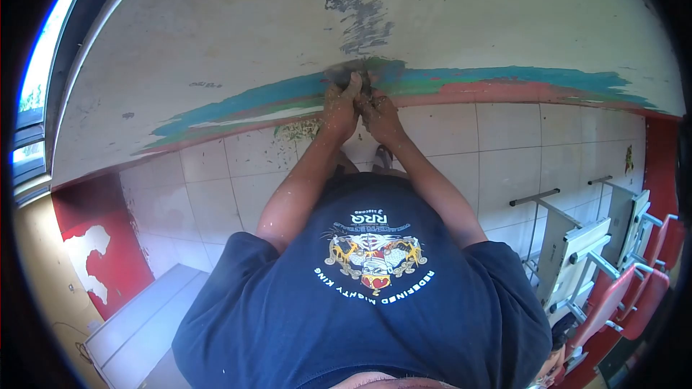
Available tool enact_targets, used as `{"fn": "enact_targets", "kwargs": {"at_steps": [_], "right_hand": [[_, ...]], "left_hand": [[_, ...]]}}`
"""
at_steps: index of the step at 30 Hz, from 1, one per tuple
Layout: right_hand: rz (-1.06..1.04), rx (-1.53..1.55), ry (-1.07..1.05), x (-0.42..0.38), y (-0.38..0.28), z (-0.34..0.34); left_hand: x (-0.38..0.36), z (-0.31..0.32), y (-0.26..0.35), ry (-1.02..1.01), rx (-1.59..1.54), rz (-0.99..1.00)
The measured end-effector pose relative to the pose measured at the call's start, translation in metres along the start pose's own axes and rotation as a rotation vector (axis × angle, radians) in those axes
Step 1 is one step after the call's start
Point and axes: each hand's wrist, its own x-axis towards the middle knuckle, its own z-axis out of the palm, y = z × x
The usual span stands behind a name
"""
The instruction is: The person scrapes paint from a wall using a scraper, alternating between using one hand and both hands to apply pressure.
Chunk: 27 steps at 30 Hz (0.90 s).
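Note:
Both my hands are together in front of me at the painted wall [238, 36]. My left hand [344, 104] is closed, its thumb pointing up along a dark scraper [364, 85]. My right hand [380, 114] is wrapped round the lower part of the same tool. The scraper's far end meets the wall at the blue and green paint band [461, 81]; its edge is blurred and partly hidden by my fingers. Paint flakes [299, 130] lie scattered on the tiles just left of my wrists.
Above the hands the wall has a dark grey scraped patch [357, 11]. White tiles [447, 130] lie below it. Stacked tables [577, 259] and red chairs [641, 302] stand at right, near part of a person's head [555, 360]. A window [36, 94] is at left.

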Motion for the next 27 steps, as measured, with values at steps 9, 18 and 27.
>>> {"fn": "enact_targets", "kwargs": {"at_steps": [9, 18, 27], "right_hand": [[0.091, 0.025, -0.007, -0.004, -0.013, 0.002], [0.003, -0.022, -0.028, -0.003, 0.003, 0.005], [0.037, 0.007, -0.038, -0.002, 0.001, 0.005]], "left_hand": [[0.001, 0.001, -0.003, 0.053, 0.014, 0.001], [0.001, -0.003, -0.006, 0.049, 0.040, -0.005], [-0.006, -0.002, 0.005, 0.037, 0.017, 0.007]]}}
